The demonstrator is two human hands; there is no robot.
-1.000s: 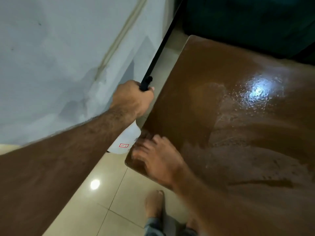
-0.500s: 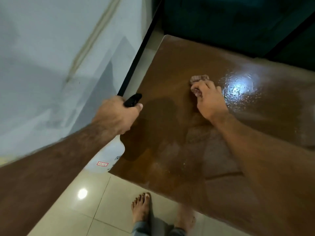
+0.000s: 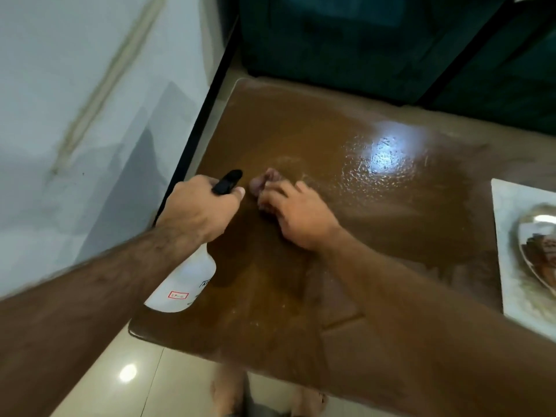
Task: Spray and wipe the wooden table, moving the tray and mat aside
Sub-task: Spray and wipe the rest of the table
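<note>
Surface: glossy brown wooden table point(image 3: 301, 139), wet sheen and light glare toward the far right, duller patches near the front edge
Wiping cloth: small crumpled pinkish-brown rag point(image 3: 264, 182), flat on the tabletop left of centre
Right hand point(image 3: 296, 213): fingers curled down over the rag, pressing it to the wood; the nearer hand to the cloth
Left hand point(image 3: 200, 210): wrapped round the black trigger head of a white plastic spray bottle point(image 3: 186, 281), bottle body hanging below the fist over the table's left edge, nozzle pointing away toward the far side
Key relation: unwiped glare lies ahead and to the right of the rag, so the next stroke likely runs that way
Mat: pale rectangular mat point(image 3: 511, 236) at the table's right edge, well apart from both hands
Tray: silvery oval dish point(image 3: 538, 254) on the mat; contents blurred, cannot tell
</note>
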